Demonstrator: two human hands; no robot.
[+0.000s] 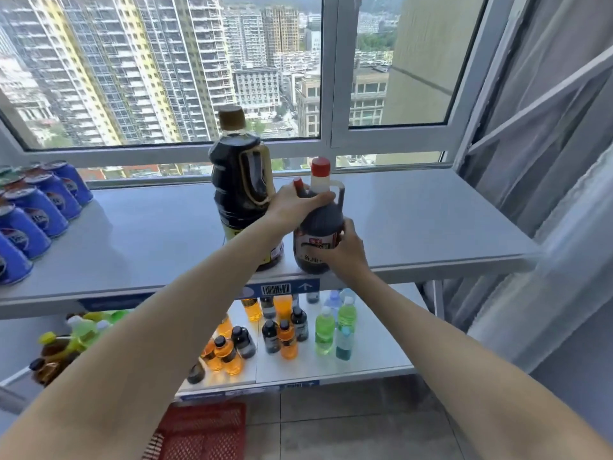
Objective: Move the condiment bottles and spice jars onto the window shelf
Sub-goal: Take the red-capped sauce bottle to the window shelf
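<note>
A dark vinegar jug point(318, 224) with a red cap and a side handle stands near the front edge of the grey window shelf point(431, 224). My left hand point(292, 202) wraps its shoulder and neck from the left. My right hand point(345, 252) presses against its lower right side by the label. Both hands grip this jug. Just left of it stands a taller dark soy sauce bottle point(240, 190) with a gold cap and handle, touching my left forearm. A small red cap shows behind my left hand; its bottle is hidden.
Blue drink cans point(36, 210) are stacked at the shelf's left end. A lower shelf point(371, 360) holds several small orange, dark and green bottles. A red plastic crate point(202, 429) sits on the tiled floor below. The window frame and a curtain point(547, 194) close the right side.
</note>
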